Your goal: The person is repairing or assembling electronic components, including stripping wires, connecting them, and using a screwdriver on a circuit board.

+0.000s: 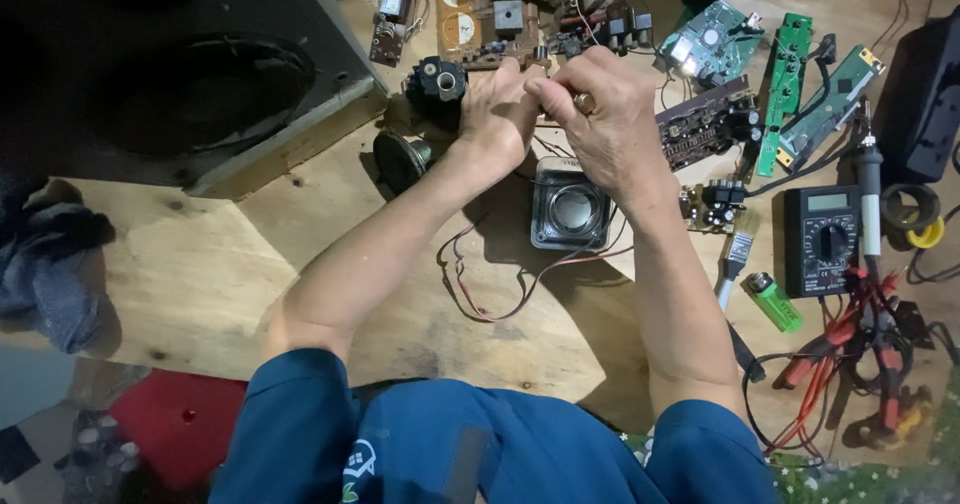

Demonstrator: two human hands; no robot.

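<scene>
A pale plywood worktable (200, 264) fills the view, knotted and lit evenly from above. At its far left corner stands a large dark speaker cabinet (150, 74). Left of the table lies a grey cloth (45, 264); below its near edge, a red stool (180, 424) stands on the dim floor.

Plywood worktop (200, 264). On it: black speaker box (180, 74) at left, small square speaker (571, 209) centre with loose wires (490, 294), 2 green boards (790, 74), multimeter (822, 240), green lighter (773, 301), brush (737, 254), soldering iron (870, 189), red probe leads (840, 339), blue cloth (45, 264).
</scene>
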